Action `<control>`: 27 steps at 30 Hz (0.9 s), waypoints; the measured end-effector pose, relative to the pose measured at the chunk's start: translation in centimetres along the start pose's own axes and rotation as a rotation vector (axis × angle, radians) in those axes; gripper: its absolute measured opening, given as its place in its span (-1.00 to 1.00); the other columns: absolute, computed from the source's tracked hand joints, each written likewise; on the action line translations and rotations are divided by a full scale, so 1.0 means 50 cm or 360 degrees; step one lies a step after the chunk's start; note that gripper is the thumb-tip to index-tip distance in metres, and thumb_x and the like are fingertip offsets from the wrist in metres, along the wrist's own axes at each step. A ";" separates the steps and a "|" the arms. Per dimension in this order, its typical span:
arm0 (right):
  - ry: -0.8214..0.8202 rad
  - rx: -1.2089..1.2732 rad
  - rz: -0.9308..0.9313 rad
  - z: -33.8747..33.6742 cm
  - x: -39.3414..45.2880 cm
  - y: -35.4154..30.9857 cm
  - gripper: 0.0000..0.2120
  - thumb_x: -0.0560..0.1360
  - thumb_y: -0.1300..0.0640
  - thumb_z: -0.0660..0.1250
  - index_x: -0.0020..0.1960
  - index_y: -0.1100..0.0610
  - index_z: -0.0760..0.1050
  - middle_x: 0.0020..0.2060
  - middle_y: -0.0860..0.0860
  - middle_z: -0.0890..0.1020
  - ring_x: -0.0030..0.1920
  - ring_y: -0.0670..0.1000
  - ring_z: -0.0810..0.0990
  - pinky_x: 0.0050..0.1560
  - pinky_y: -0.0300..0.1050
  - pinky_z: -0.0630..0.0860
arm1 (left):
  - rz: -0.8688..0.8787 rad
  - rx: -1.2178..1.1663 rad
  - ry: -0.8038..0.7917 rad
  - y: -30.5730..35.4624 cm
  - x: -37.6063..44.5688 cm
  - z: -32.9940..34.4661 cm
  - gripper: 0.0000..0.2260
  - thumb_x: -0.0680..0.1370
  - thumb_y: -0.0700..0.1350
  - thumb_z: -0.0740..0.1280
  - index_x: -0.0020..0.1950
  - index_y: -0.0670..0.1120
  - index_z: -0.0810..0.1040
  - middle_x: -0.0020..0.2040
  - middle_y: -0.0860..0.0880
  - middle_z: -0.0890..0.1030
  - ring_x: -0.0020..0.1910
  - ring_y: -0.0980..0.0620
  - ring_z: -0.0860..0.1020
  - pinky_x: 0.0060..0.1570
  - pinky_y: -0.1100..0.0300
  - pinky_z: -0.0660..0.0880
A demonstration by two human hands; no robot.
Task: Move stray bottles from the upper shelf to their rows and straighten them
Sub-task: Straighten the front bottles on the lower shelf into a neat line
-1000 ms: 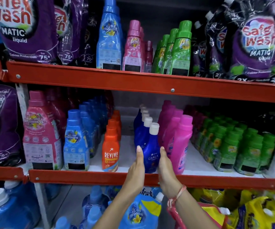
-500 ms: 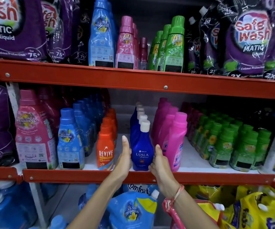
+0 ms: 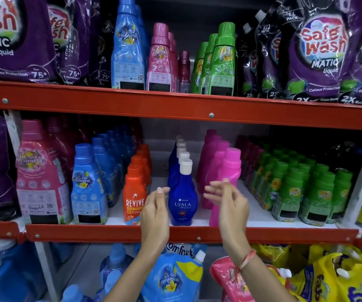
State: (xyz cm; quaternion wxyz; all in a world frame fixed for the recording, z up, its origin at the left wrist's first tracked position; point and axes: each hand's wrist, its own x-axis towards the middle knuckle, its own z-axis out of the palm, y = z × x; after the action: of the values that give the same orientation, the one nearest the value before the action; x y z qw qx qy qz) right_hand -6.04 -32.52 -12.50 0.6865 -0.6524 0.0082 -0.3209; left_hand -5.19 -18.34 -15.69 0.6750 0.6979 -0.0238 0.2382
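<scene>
Safe Wash pouches (image 3: 319,53): the largest packs, flanking the upper shelf (image 3: 175,105); you can read "Safe Wash MATIC liquid", "Colour Protection", "75+ washes" and "2X".
Upper-shelf bottles: a tall blue bottle (image 3: 127,51) and a pink bottle (image 3: 160,59), both marked "ALL DAY FRESHNESS", stand beside a small maroon bottle (image 3: 184,70) and green bottles (image 3: 222,62); by the task, these probably remain for you to move.
Lower shelf (image 3: 186,233): rows run front to back; a large pink bottle (image 3: 40,173) and a blue bottle (image 3: 87,186) read "ALL DAY FRESHNESS", with "Comfort" printed small.
Ujala bottle (image 3: 183,199): upright at the front of its row, label "UJALA" facing you; this row appears straightened.
Revive bottle (image 3: 134,192): orange, reads "REVIVE".
Left hand (image 3: 156,214): loosely open, empty, just beside the Ujala bottle; contact unclear.
Right hand (image 3: 230,203): open, fingers spread and blurred, holding nothing, in front of the magenta bottle (image 3: 230,171).
</scene>
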 end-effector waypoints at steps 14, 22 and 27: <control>-0.0131 -0.0188 0.0647 -0.092 0.116 0.103 -0.39 0.57 -0.29 0.04 0.05 0.17 0.63 -0.20 0.02 0.67 -0.05 0.11 0.64 0.29 0.20 0.47 | -0.0531 0.0114 -0.0886 0.020 -0.050 0.141 -0.11 0.08 0.69 -0.13 0.02 0.13 0.52 0.11 0.01 0.54 0.16 0.06 0.49 0.34 0.06 0.29; -0.0174 -0.0220 0.0559 -0.114 0.115 0.125 -0.27 0.37 -0.54 0.00 -0.26 0.02 0.67 -0.16 0.06 0.76 -0.04 0.10 0.72 0.20 0.20 0.56 | -0.0503 -0.0034 -0.1083 0.054 -0.051 0.172 -0.01 0.29 0.53 -0.20 0.54 -0.09 0.04 0.55 -0.14 0.13 0.52 -0.05 0.13 0.49 0.01 0.02; -0.0188 -0.0174 0.0555 -0.120 0.101 0.106 -0.38 0.42 -0.51 -0.02 -0.37 -0.22 0.68 -0.19 -0.06 0.71 -0.01 0.04 0.67 0.22 0.11 0.54 | -0.0633 -0.0045 -0.0992 0.023 -0.016 0.175 0.23 0.03 0.69 -0.18 0.55 0.00 0.01 0.58 -0.01 0.09 0.54 0.04 0.07 0.53 0.01 -0.02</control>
State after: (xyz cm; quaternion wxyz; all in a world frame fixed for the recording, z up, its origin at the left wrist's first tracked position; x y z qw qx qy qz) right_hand -2.35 -40.45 -16.09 0.6945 -0.6952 0.0981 -0.1574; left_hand -3.67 -27.03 -14.70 0.6780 0.7185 -0.0956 -0.1220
